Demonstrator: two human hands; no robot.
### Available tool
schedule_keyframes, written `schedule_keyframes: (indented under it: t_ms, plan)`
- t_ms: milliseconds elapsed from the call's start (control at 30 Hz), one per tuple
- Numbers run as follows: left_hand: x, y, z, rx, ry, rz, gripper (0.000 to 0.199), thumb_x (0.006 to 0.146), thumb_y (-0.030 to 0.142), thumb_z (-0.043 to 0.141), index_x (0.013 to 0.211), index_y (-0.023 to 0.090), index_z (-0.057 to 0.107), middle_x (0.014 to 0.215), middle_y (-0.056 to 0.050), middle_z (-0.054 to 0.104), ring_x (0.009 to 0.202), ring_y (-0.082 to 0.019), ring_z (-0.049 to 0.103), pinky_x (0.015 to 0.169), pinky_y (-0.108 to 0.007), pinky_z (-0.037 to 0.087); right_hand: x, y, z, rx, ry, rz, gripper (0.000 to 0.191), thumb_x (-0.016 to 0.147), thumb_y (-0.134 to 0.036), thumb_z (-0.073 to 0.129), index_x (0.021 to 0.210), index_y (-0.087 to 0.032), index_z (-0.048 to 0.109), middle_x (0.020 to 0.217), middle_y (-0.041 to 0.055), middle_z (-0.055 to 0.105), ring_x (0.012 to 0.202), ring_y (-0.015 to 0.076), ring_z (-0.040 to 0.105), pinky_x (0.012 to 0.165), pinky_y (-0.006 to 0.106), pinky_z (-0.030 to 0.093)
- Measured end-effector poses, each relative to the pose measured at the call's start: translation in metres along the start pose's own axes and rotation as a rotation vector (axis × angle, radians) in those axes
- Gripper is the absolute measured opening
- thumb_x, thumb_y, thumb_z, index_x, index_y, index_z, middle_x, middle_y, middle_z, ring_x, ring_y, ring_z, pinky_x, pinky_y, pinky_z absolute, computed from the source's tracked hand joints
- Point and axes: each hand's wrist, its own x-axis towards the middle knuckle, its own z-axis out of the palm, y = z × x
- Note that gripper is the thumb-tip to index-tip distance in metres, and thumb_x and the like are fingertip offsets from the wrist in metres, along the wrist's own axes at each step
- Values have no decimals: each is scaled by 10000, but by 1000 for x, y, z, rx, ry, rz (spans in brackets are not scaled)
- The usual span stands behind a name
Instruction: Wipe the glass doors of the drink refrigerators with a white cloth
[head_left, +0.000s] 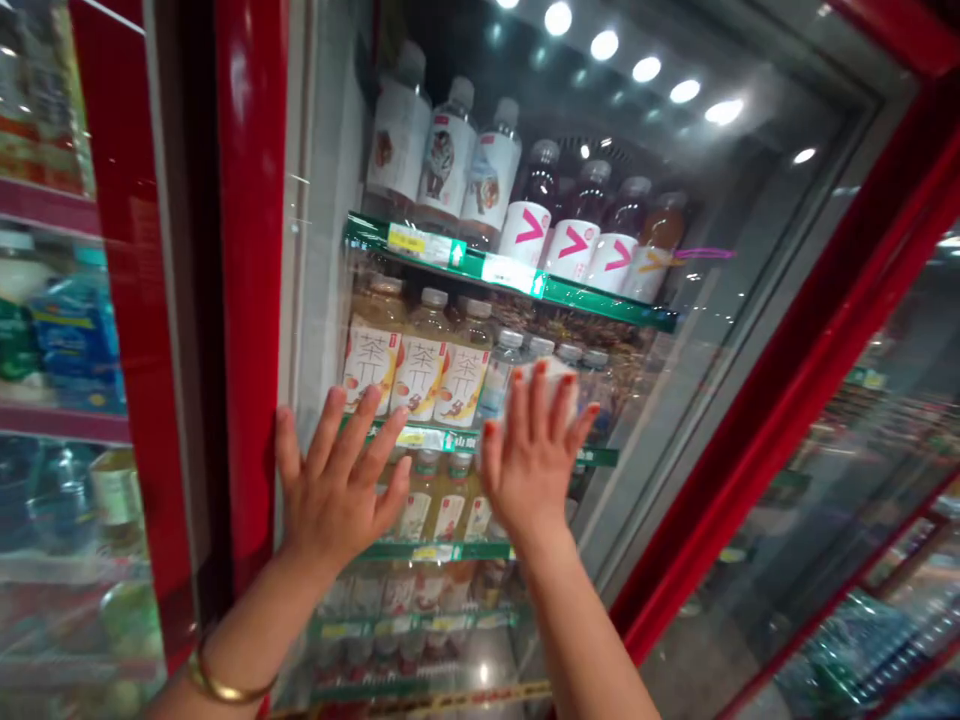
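Observation:
A glass fridge door (697, 370) in a red frame stands before me. My left hand (335, 490) lies on the glass at the left, fingers spread, with nothing in it. To its right, my right hand (534, 455) is flat against the glass with outstretched fingers, pressing a white cloth or tissue (553, 368) whose edge shows past the fingertips. The rest of it is hidden under the hand. Behind the glass, labelled tea bottles (418, 375) line the middle shelf. Above them are clear bottles (447, 160) and dark bottles with white labels (574, 235).
The red door frame (757, 400) slants along the right side. A red post (255, 300) stands close to my left hand. Further left, another shelf holds blue packages (75, 330). Green shelf edges (480, 262) carry price tags. Round lights (604, 44) glare at the top.

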Motion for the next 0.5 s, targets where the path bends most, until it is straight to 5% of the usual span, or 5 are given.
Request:
schedule_keyframes:
  t_ms: [133,200,300,367,500]
  plan:
    - [-3,-3,-2,19,-49,-6,822,1025,358,674,1746,390,280,1820,63,258,1714,-301,243,1449,-613,35,-71,-1,7,36,-116,-235,810,1064,-399,565,1779,-344,188,1812,-17,362,1753,284,49,1410,671,-38]
    - [-3,-1,-3,19,-64,-14,800,1036,362,652,1743,389,279,1826,77,240,1707,-329,252,1445,-641,43,-89,37,4,12,-81,-37,851,1080,-409,528,1791,-312,72,1850,59,257,1748,353,55,1364,787,9]
    - [-3,2,-4,2,-71,-53,727,1063,379,602,1727,388,308,1832,120,215,1704,-345,242,1449,-622,40,-70,77,0,-25,35,333,823,1123,-405,384,1780,-251,-88,1872,176,41,1733,451,30,1250,936,112]
    - [-4,3,-4,-15,-80,-72,700,1069,387,590,1719,384,330,1832,135,211,1701,-366,236,1448,-631,33,-51,65,2,-13,69,374,811,1124,-389,357,1780,-242,-96,1873,177,34,1734,447,12,1256,926,143]
    - [-7,-6,-1,8,-56,6,759,1026,385,661,1721,342,359,1836,69,256,1686,-422,270,1420,-715,77,-74,4,10,47,-40,12,847,1080,-411,485,1796,-280,53,1870,49,186,1752,323,0,1388,738,103]
